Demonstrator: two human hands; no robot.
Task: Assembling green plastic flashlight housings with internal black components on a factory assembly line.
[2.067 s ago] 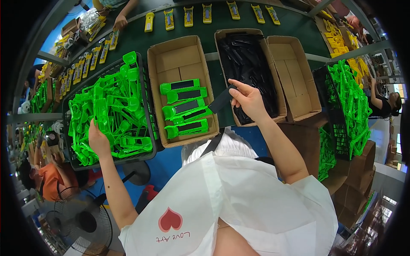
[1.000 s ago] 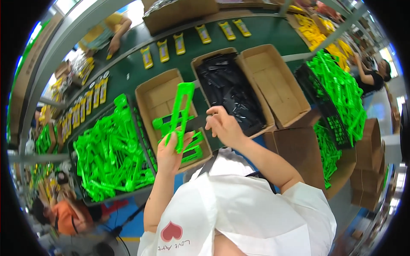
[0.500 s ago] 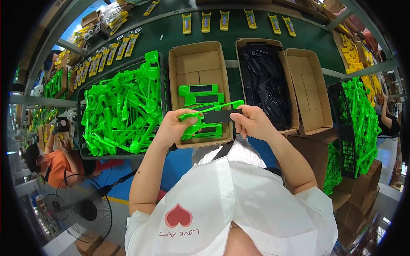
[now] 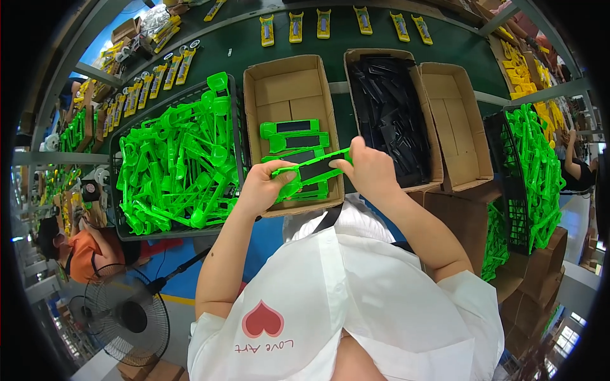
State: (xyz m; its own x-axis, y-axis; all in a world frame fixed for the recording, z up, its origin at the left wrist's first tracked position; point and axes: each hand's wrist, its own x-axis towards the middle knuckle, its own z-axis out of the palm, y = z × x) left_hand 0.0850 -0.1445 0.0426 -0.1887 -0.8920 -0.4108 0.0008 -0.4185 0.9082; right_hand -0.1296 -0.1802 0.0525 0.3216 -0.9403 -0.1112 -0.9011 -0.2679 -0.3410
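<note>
Over a cardboard box (image 4: 286,86), my left hand (image 4: 260,188) pinches the rounded end of a green plastic frame (image 4: 293,188). A flat black panel (image 4: 314,167) lies within the frame's long sides. My right hand (image 4: 373,170) grips the far end, thumb on the panel and bent fingers at the frame's edge. Whether the panel is fully seated, I cannot tell. Below the hands, several green frames with black panels (image 4: 298,141) lie stacked in the box's near half.
On the left stands a dark crate (image 4: 239,136) heaped with green frames. A box of black panels (image 4: 391,120) and another cardboard box (image 4: 454,120) are to the right. Another green-filled crate (image 4: 516,190) sits far right. Yellow pieces (image 4: 323,24) line the green table. A fan (image 4: 130,314) stands lower left.
The black panel has gone from sticking out to the right of the green frame to lying within it. My right hand has turned upward and closed round the frame's end.
</note>
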